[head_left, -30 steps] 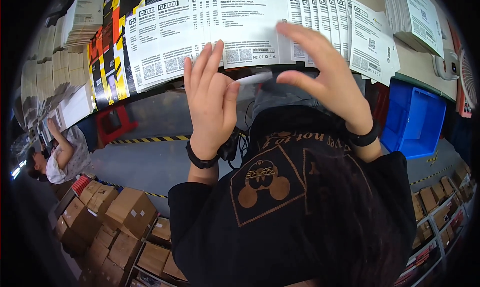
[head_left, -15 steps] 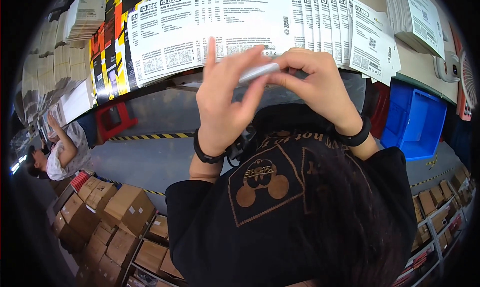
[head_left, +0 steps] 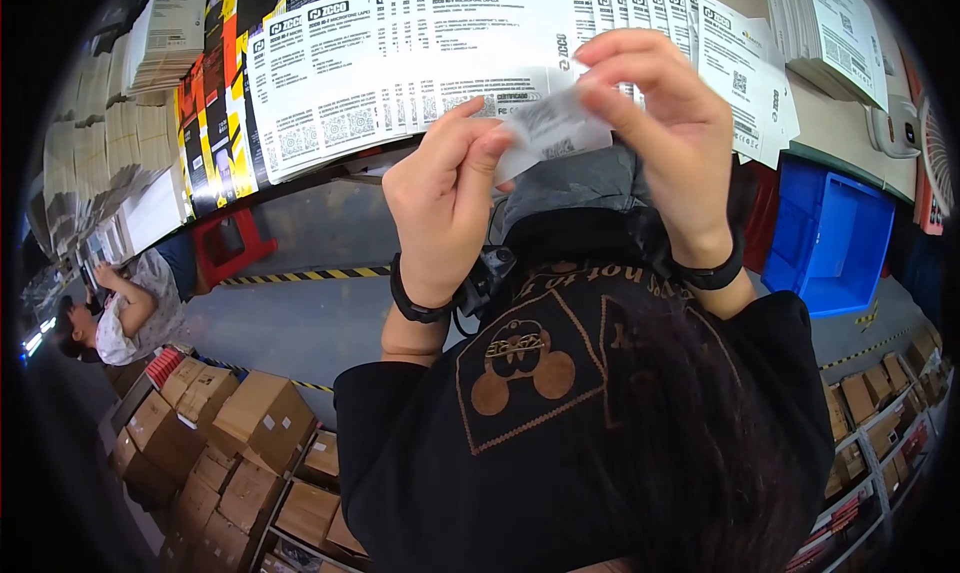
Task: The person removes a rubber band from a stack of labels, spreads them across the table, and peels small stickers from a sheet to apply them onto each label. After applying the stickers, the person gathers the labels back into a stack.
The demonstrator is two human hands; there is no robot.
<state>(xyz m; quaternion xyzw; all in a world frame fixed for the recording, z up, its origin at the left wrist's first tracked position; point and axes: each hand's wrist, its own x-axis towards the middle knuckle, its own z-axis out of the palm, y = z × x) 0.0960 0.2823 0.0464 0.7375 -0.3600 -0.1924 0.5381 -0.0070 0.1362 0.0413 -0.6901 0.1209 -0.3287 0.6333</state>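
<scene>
Above the near edge of the table, a small white printed label sheet [head_left: 562, 133] is stretched between my hands. My left hand [head_left: 445, 198] pinches its left end between thumb and bent fingers. At the sheet's upper right edge, the bent fingers and thumb of my right hand [head_left: 672, 123] come together against it; the fingertips are slightly blurred. Beyond my hands lies an overlapping row of white printed flat cartons [head_left: 330, 83], fanned out along the table. The right part of that row [head_left: 735, 83] is partly behind my right hand.
Stacked white cartons [head_left: 835, 38] and a small fan [head_left: 935, 163] stand at the right. A blue bin [head_left: 830, 238] sits below the table's right side. Yellow-and-black printed sheets [head_left: 215, 103] lie left. Another person [head_left: 135, 303] works farther left, near a red stool [head_left: 235, 243]. Cardboard boxes [head_left: 265, 418] fill shelves behind.
My hands have drawn apart, the right one moving up and right. The label sheet, earlier seen rolled or edge-on between my fingers, now shows its printed face.
</scene>
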